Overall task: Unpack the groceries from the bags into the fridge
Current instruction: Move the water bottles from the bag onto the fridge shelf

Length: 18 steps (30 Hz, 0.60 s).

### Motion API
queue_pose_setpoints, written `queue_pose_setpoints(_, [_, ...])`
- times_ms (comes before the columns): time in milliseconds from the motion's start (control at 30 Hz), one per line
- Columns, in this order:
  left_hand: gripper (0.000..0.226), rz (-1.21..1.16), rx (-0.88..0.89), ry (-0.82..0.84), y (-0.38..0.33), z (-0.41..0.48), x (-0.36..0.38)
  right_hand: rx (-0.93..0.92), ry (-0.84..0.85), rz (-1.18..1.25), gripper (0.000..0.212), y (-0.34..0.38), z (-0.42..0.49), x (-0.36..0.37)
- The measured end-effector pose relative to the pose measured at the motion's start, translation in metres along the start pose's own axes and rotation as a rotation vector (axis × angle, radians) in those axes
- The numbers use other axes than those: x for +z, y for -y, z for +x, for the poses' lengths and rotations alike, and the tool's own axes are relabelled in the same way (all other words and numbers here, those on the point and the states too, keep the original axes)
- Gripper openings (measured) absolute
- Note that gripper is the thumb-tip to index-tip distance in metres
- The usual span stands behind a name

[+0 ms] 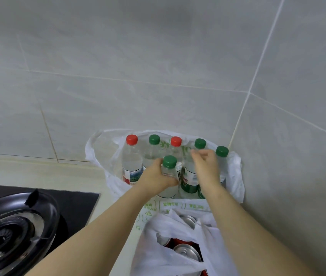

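The fingers [158,161] of the left hand [154,177] were wrapped round the front bottle [168,172], just under its green cap, in the middle of the frame. The right hand [206,166] had curled fingers beside another green-capped bottle [191,176]. It was too blurry to tell if they held it.

If the front bottle came up fast, it could bump its neighbours over or snag the thin back bag [102,156].

I counted six bottles, four with green caps and two with red. There were two bags. The front bag [158,261], at the bottom, showed at least three cans [187,253].
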<state>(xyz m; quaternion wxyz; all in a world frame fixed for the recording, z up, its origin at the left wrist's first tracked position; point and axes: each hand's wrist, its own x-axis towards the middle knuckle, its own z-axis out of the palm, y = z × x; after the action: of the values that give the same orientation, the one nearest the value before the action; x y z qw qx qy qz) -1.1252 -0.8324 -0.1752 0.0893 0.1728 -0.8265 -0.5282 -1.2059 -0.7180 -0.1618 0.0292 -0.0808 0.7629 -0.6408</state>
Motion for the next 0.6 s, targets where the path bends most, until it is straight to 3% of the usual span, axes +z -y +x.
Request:
queue_pose_setpoints(100, [0.039, -0.083, -0.038, -0.023, -0.001, 0.009, 0.007, 0.012, -0.327, -0.138, 0.034, -0.001, 0.018, -0.02])
queue_pose_setpoints(167, [0.026, -0.085, -0.038, -0.025, -0.001, 0.012, 0.01, 0.031, -0.406, -0.243, 0.042, 0.001, 0.025, -0.029])
queue_pose_setpoints(300, [0.022, -0.134, -0.037, -0.016, 0.001, 0.015, 0.01, -0.005, -0.233, -0.277, 0.054, -0.007, 0.043, -0.035])
queue_pose_setpoints(600, [0.023, -0.188, -0.083, 0.011, 0.002, 0.015, 0.01, -0.038, -0.05, -0.193, 0.028, -0.019, 0.035, -0.037])
